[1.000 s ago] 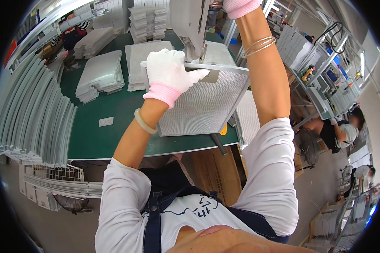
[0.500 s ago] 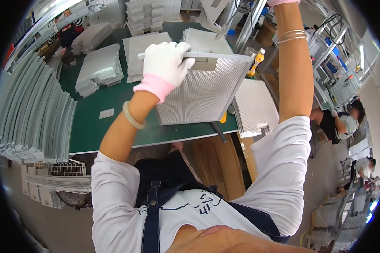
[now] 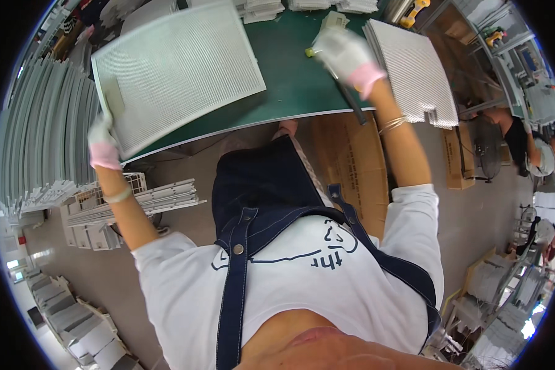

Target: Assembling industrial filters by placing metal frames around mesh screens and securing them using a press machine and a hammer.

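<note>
My left hand (image 3: 103, 145), in a white glove with a pink cuff, grips the left edge of a large grey metal mesh filter panel (image 3: 179, 68). The panel lies tilted over the front left part of the green table (image 3: 296, 86). My right hand (image 3: 345, 55), gloved the same way, rests on the table farther right and is closed around a small tool with a yellow-green tip (image 3: 309, 52) and a dark shaft. Just right of that hand lies a stack of mesh panels (image 3: 413, 71).
Rows of grey panels (image 3: 37, 154) stand on a rack at the left, with more frames on a wire shelf (image 3: 135, 197) below. Cardboard boxes (image 3: 351, 160) sit under the table. Other people (image 3: 524, 142) work at the right. White stacks (image 3: 265, 7) line the table's back.
My left hand has swung the mesh panel from the table's middle to its left side. My right hand has come down from overhead onto the table. My view has tilted down.
</note>
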`<state>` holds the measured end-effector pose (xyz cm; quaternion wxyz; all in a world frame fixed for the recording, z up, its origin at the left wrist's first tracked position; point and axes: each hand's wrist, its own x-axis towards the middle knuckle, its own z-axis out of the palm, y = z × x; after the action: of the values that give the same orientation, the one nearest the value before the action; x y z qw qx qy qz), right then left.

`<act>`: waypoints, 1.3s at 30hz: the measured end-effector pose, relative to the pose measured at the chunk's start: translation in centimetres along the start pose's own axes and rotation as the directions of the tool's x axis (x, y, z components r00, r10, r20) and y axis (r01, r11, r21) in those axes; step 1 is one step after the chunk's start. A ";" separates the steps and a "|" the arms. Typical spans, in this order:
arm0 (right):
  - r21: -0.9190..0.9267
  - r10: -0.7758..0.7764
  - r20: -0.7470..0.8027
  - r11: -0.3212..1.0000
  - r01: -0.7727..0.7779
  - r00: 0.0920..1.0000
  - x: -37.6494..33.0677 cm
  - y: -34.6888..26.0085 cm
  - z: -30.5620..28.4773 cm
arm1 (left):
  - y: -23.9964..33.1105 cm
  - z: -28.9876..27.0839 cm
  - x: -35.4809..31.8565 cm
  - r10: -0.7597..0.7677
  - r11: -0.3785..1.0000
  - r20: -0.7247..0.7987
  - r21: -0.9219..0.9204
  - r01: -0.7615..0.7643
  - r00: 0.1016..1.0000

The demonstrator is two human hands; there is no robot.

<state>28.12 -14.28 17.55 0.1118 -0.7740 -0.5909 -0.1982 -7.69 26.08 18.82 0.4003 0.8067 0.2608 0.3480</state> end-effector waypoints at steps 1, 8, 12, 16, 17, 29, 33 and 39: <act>0.315 0.325 0.277 0.858 -0.405 0.904 0.3 -4.4 1.5 | -4.5 -1.7 -1.8 0.205 0.878 0.117 0.417 -0.235 0.972; 0.183 0.295 0.300 0.915 -0.359 0.907 -1.6 -10.6 8.8 | -7.7 1.2 -8.9 -0.417 0.878 0.042 -0.240 0.414 0.908; 0.061 0.284 0.318 0.946 -0.319 0.904 -1.1 -11.6 9.3 | -7.3 1.8 -9.0 -0.484 0.686 0.207 -0.514 0.515 0.850; -0.322 0.498 0.106 0.836 -0.445 0.861 -1.9 -4.6 7.3 | -9.1 3.2 -9.3 -0.519 0.622 0.223 -0.564 0.544 0.825; -0.352 0.581 -0.032 0.755 -0.554 0.813 -2.7 -1.2 6.9 | -7.8 4.7 -8.8 -0.501 0.634 0.251 -0.545 0.549 0.828; -0.078 0.626 0.296 0.768 -0.635 0.721 -3.6 -0.9 6.4 | -9.9 9.4 -4.5 -0.356 0.919 0.202 -0.101 0.381 0.912; -0.252 0.732 0.317 0.678 -0.691 0.603 -2.6 -1.8 8.0 | -7.6 12.0 -3.0 -0.376 0.812 -0.075 0.454 0.367 0.924; 0.092 0.727 0.310 0.618 -0.781 0.612 -4.1 -2.7 6.2 | -9.7 10.5 -4.0 -0.263 0.832 -0.020 0.501 0.238 0.964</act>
<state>25.65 -14.58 10.05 0.1961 -0.9517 -0.2343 0.0299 -3.50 23.70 4.77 0.2264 0.8498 0.4352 0.1930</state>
